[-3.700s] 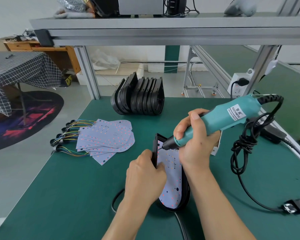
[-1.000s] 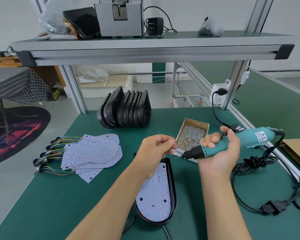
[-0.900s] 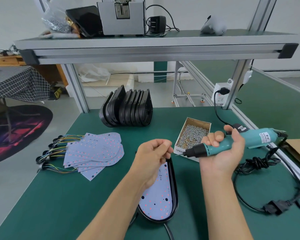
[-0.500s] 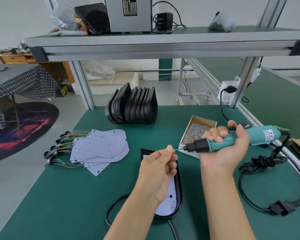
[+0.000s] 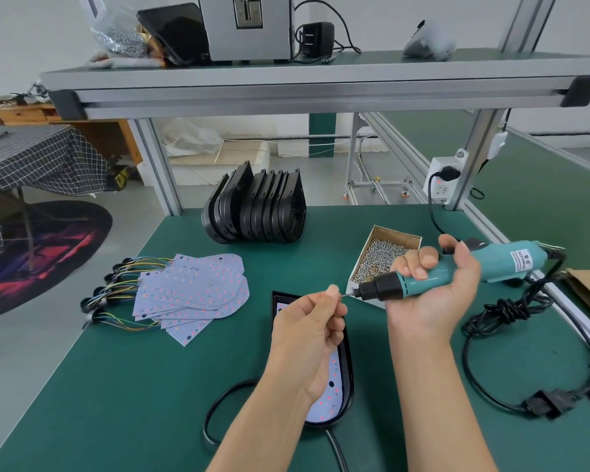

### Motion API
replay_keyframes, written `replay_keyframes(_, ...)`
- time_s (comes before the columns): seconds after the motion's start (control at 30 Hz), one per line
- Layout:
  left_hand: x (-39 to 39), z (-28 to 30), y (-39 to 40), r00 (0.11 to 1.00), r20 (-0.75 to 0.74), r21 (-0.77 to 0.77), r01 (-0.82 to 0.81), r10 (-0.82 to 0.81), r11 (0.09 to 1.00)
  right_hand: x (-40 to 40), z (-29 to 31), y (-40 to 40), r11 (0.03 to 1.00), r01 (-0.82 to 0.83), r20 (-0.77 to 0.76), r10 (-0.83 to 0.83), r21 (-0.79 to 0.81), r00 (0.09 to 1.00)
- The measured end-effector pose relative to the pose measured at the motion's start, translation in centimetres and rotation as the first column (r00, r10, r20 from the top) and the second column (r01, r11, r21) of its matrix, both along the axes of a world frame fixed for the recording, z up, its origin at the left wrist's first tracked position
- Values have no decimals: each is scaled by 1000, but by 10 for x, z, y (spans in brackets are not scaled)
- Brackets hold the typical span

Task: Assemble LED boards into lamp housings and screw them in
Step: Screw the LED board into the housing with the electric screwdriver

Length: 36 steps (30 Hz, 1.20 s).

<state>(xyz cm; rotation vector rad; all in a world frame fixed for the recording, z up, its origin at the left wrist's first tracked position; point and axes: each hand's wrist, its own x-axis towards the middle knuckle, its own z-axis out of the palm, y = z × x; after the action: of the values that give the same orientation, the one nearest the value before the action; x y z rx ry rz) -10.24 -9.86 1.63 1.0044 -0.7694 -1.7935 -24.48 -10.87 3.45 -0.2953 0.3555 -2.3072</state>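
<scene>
Head view: an open cardboard box (image 5: 382, 255) of small silver screws on the green bench mat (image 5: 150, 386), right of centre; just in front of it a black lamp housing (image 5: 346, 366) lying flat with an LED board (image 5: 327, 400) seated in it, black cable trailing from the near end. Further back, a row of empty black housings (image 5: 256, 209) standing on edge; to the left, a fanned pile of loose LED boards (image 5: 198, 291) with coloured wires. Above, an aluminium shelf (image 5: 321, 86) carrying a grey machine and a bag of screws; beyond, a checked tablecloth and a dark rug.

Left hand (image 5: 309, 335) raised over the housing, thumb and forefinger pinched at the driver tip, screw too small to make out. Right hand (image 5: 433, 291) wrapped round the teal electric screwdriver (image 5: 457, 270), held roughly level.

Compared with half a second ago: left fingertips closer to the bit, now touching it
</scene>
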Motion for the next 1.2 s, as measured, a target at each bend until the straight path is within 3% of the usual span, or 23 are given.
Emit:
replay_keyframes(0.17, -6, -4, 5, 973, 176, -179, -118, 150, 977, 1, -1, 0, 1000, 11, -10, -11, 1, 1000)
replay_keyframes(0.4, -12, -8, 16, 933, 241, -329, -179, 266, 927, 0, -2, 0, 1000, -1, 54, 1, 4, 999)
replay_keyframes(0.67, -14, -9, 16, 947, 191, -319, -191, 260, 928, -1, -3, -1, 1000, -28, 110, 27, 2, 994)
replay_keyframes(0.9, -10, -4, 20, 972, 181, -287, -96, 153, 953, 1, -4, -4, 999, -46, 152, 45, 3, 987)
replay_keyframes(0.97, 0, -4, 24, 935, 313, -358, -48, 168, 932, 0, -4, -4, 999, -47, 156, 46, 1, 987)
replay_keyframes(1.03, 18, -4, 26, 862, 405, -463, -94, 305, 881, -2, -5, -3, 999, -49, 151, 48, -1, 987)
replay_keyframes(1.13, 55, -6, 20, 698, 502, -558, -189, 510, 808, -3, -6, -1, 999, -47, 121, 45, 16, 992)
replay_keyframes(1.2, 79, -8, 10, 590, 635, -521, -149, 499, 840, -1, -6, -1, 998, -47, 95, 44, 33, 995)
